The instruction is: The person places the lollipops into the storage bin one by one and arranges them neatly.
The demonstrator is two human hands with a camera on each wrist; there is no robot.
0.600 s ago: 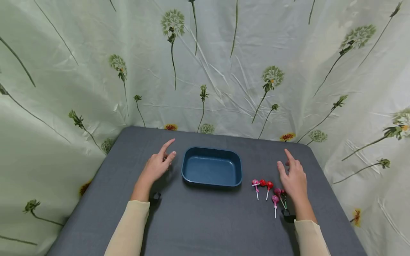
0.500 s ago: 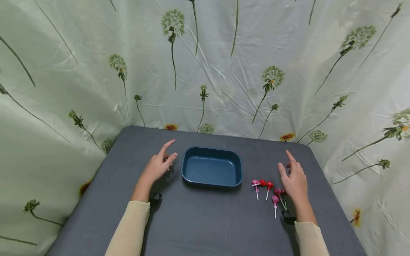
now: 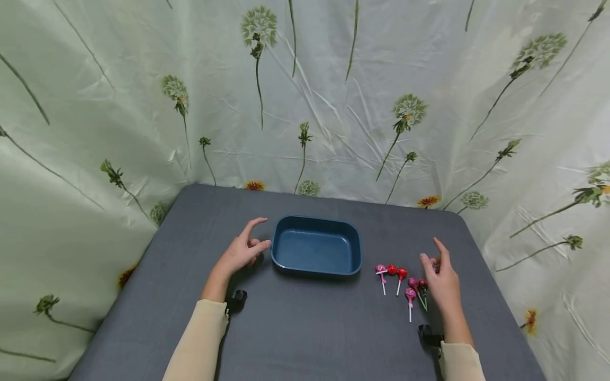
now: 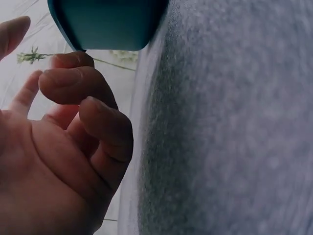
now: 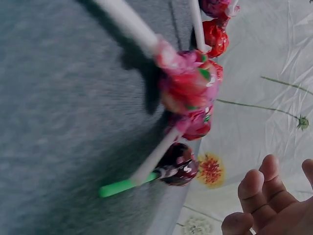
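Note:
A dark blue rectangular box (image 3: 314, 253) with a bare floor stands on the table's middle. My left hand (image 3: 240, 254) is at its left side, thumb tip at or very near the rim, forefinger stretched out and other fingers bent; it holds nothing. The left wrist view shows the box's end (image 4: 110, 24) just beyond the fingers. My right hand (image 3: 443, 280) hovers with nothing in it, right beside a group of wrapped lollipops: a pink one (image 3: 410, 294), red ones (image 3: 402, 273) and a dark one (image 5: 178, 166) with a green stick.
The grey cloth-covered table (image 3: 310, 338) reaches back to a pale curtain (image 3: 333, 106) printed with dandelions. Black wrist cameras (image 3: 238, 300) sit under both wrists. The lollipops lie between the box and my right hand.
My left hand has moved right, toward the box, its thumb now near the rim. My right hand has drawn back a little toward me. The box and lollipops have stayed in place.

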